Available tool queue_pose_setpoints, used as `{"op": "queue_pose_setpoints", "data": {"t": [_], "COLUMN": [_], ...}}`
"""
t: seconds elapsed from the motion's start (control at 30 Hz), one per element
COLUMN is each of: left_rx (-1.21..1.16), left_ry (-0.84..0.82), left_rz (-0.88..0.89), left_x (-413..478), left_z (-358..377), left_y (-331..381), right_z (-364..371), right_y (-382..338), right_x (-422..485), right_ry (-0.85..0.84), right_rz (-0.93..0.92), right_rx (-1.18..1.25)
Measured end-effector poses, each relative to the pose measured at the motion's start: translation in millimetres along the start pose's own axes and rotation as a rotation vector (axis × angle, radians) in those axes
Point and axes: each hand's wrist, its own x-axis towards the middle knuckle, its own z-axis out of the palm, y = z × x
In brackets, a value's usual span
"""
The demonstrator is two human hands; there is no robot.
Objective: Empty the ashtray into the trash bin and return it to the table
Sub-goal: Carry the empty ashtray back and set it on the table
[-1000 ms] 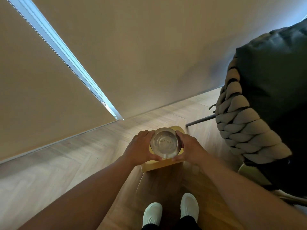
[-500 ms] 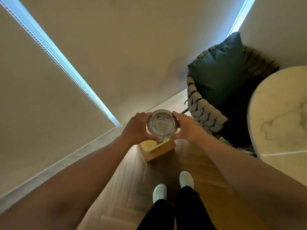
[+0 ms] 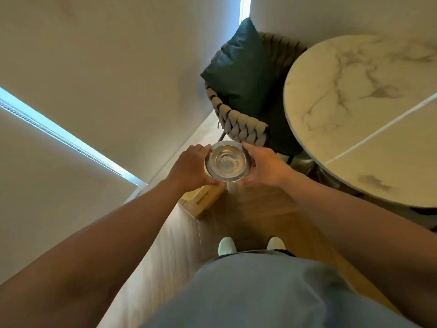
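A round clear glass ashtray (image 3: 227,161) with faint ash specks inside is held upright at waist height between both hands. My left hand (image 3: 189,165) grips its left rim and my right hand (image 3: 264,168) grips its right rim. Below and to the left stands the small wooden trash bin (image 3: 205,200) on the floor, mostly hidden by my left hand and the ashtray. The round white marble table (image 3: 369,119) fills the right side, its top bare where visible.
A woven-rope chair (image 3: 238,124) with a dark green cushion (image 3: 238,74) stands behind the ashtray, close to the table. Beige roller blinds (image 3: 94,55) cover the left wall. Wood floor (image 3: 255,216) and my white shoes (image 3: 227,246) lie below.
The view has swung to the right and the table has come into sight. The ashtray, still in both hands, has moved off the bin toward the table side.
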Motion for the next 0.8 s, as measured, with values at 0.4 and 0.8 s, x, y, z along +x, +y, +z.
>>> {"op": "queue_pose_setpoints", "data": {"t": [0.4,0.8], "left_rx": [-0.026,-0.001], "left_ry": [-0.184,-0.359], "left_rz": [0.271,0.391], "left_x": [8.5,-15.2], "left_z": [74.4,176.0], "left_y": [105.2,248.9], "right_z": [-6.6,-38.0], "right_y": [68.6,145.9], "right_x": [-151.1,-322.5], "right_ry": [0.223,0.281], "right_rz": [0.265,0.363], "right_rx": [0.082,0.136]}}
